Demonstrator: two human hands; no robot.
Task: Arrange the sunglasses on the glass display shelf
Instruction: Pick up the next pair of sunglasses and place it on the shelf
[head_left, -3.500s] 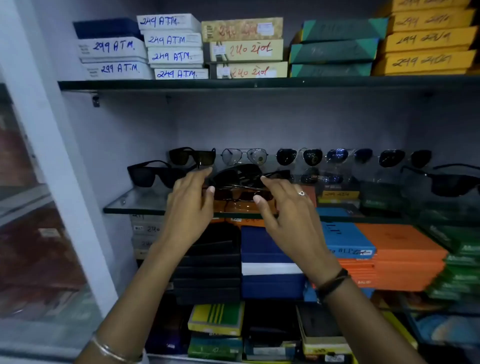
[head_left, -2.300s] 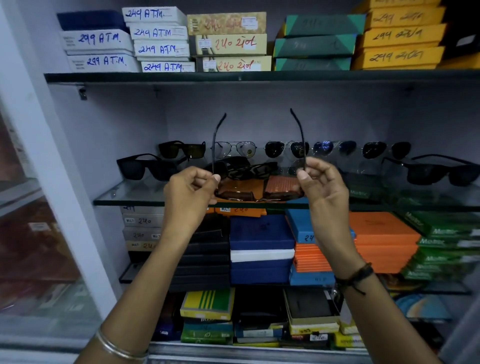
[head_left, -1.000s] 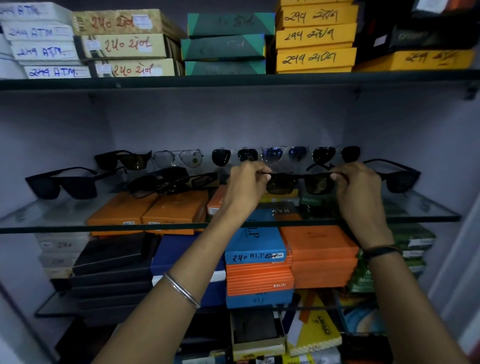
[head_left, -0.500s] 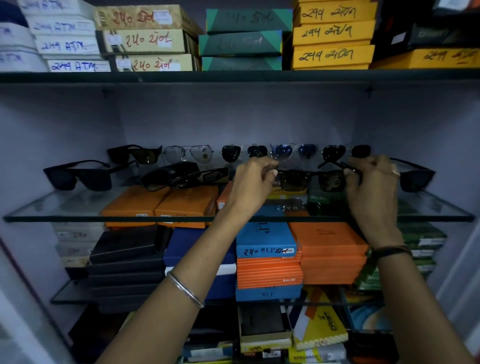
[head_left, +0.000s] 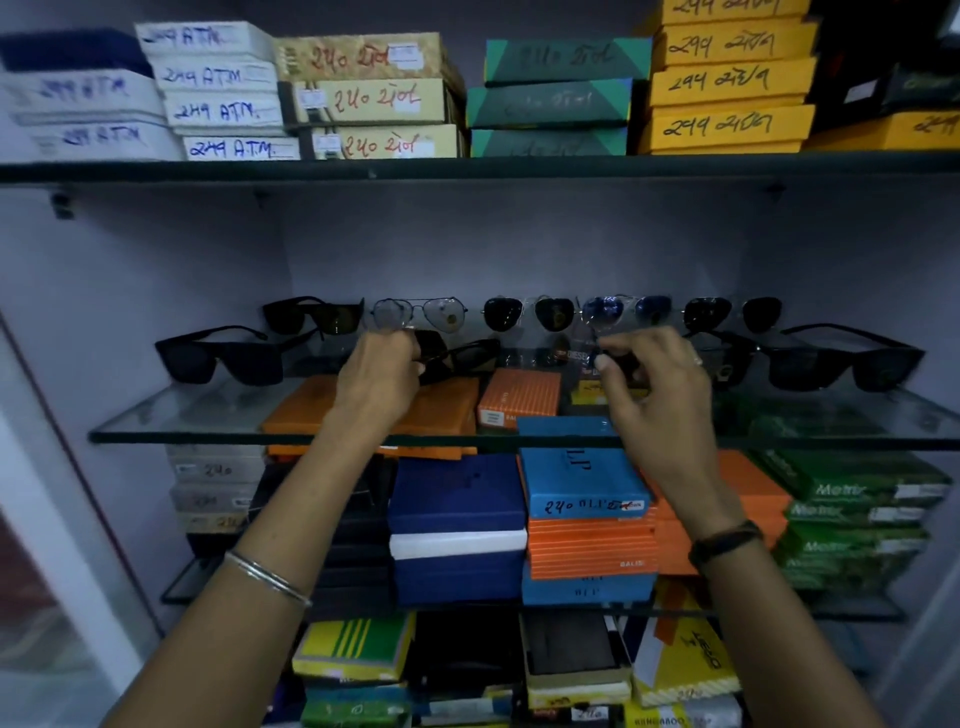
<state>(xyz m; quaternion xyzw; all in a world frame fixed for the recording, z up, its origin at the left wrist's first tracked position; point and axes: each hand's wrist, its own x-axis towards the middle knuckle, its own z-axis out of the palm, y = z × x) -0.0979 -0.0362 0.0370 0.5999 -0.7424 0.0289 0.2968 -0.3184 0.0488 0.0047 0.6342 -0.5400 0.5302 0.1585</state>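
Note:
A glass display shelf (head_left: 197, 423) carries a back row of several sunglasses, among them clear aviators (head_left: 418, 314) and blue-tinted ones (head_left: 623, 310). A black pair (head_left: 223, 358) stands at front left and another black pair (head_left: 844, 366) at front right. A dark pair (head_left: 727, 358) sits just left of that one. My left hand (head_left: 376, 376) grips the end of dark folded sunglasses (head_left: 460, 357) lying mid-shelf. My right hand (head_left: 654, 389) hovers over the shelf's middle with fingers spread and curled, and I see nothing held in it.
Stacked labelled boxes (head_left: 374, 98) fill the upper shelf. Orange (head_left: 519, 397), blue (head_left: 582, 483) and green boxes (head_left: 852, 499) lie under the glass. A white cabinet frame (head_left: 57, 519) stands at the left. The back wall is close behind the row.
Both hands have let go of the dark pair, which now rests at the right. My left hand has moved left onto the folded sunglasses, and my right hand has drawn back toward the middle.

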